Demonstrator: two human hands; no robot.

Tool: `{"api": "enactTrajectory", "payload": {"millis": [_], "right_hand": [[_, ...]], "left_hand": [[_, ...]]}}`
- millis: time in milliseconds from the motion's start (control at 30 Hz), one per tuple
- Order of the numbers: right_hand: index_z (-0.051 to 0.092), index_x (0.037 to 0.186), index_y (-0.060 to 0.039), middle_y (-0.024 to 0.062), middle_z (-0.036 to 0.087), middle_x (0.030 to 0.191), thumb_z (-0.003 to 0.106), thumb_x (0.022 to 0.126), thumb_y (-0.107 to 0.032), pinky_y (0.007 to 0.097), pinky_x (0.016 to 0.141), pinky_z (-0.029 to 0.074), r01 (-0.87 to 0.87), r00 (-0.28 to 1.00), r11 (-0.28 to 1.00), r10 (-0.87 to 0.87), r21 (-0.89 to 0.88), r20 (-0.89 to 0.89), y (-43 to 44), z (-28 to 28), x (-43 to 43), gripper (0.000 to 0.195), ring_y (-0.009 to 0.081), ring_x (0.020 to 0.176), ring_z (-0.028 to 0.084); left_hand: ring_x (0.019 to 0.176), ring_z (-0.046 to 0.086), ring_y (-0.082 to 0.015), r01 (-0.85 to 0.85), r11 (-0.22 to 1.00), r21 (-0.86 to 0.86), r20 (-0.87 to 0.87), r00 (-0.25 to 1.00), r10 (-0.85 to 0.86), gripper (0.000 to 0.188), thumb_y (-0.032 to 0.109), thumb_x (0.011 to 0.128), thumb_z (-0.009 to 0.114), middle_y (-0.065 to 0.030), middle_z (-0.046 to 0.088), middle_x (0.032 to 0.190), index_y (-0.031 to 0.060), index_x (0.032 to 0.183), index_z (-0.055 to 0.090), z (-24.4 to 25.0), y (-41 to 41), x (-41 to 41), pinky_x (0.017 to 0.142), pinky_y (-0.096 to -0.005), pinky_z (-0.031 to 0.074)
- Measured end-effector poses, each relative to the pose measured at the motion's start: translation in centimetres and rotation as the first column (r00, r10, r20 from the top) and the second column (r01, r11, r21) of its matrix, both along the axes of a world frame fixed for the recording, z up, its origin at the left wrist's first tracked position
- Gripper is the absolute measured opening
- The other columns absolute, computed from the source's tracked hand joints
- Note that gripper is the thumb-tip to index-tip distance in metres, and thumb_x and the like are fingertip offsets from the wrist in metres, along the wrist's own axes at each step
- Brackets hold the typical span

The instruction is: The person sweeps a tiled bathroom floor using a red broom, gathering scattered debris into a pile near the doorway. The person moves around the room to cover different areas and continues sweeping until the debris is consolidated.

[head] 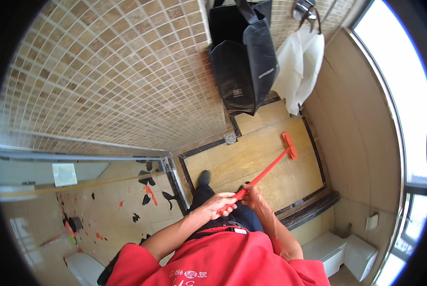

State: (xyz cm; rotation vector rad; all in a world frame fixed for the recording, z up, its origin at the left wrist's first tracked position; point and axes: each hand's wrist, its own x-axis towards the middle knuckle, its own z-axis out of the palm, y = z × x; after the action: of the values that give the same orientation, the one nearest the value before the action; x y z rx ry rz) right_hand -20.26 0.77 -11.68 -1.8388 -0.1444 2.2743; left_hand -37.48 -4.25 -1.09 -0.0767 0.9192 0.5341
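Note:
My left hand [220, 206] and my right hand [252, 196] are both closed around the red handle of a long-handled floor scrub brush [267, 169]. My left hand grips near the handle's end, at my waist; my right hand sits just above it. Out to the upper right, the red brush head [289, 146] rests on the beige, ribbed tile floor [231, 162], its dark bristles partly showing. My dark shoe [204, 177] stands on the same floor.
A black bag [235, 71] and a white bag [299, 68] hang by the tiled wall [120, 71]. A floor drain [230, 138] lies at the wall corner. Left are a glass panel and scattered black and red pieces; lower right, a white toilet [358, 255].

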Motion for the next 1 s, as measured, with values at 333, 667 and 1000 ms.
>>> {"api": "enactTrajectory", "payload": {"millis": [333,667,1000], "right_hand": [[0.051,0.082,-0.0066,0.0079,0.054,0.068,0.057,0.082,-0.028,0.033,0.047,0.04,-0.108,0.975,0.985,0.078,-0.138,-0.208,-3.5,2.3,-14.9,0.022,0.0202,0.054,0.054],[0.055,0.081,-0.0034,0.0094,0.057,0.064,0.055,0.083,-0.025,0.031,0.042,0.04,0.094,0.99,0.994,-0.099,-0.051,-0.104,-4.2,2.0,-17.8,0.021,0.0177,0.047,0.053],[0.054,0.081,-0.0036,0.0084,0.054,0.064,0.053,0.079,-0.021,0.0323,0.045,0.043,0.312,0.924,0.938,-0.336,0.151,0.182,1.3,0.5,-7.0,0.017,0.0199,0.052,0.051]], "left_hand": [[0.054,0.044,-0.0068,0.152,0.988,-0.034,-0.07,0.986,-0.154,0.047,0.01,0.087,0.05,-0.0091,0.052,0.079,0.0007,0.129,0.031,2.1,-2.8,-17.1,0.039,-0.0162,0.034],[0.051,0.046,-0.0094,0.18,0.982,-0.05,-0.101,0.978,-0.184,0.044,0.01,0.086,0.051,-0.0103,0.053,0.074,0.0016,0.126,0.034,2.1,-1.3,-18.8,0.037,-0.0186,0.034],[0.052,0.046,-0.0082,0.194,0.981,0.01,-0.075,0.978,-0.193,0.042,0.011,0.087,0.051,-0.0078,0.052,0.074,0.003,0.125,0.036,-1.5,4.0,-5.5,0.037,-0.0173,0.036]]}}
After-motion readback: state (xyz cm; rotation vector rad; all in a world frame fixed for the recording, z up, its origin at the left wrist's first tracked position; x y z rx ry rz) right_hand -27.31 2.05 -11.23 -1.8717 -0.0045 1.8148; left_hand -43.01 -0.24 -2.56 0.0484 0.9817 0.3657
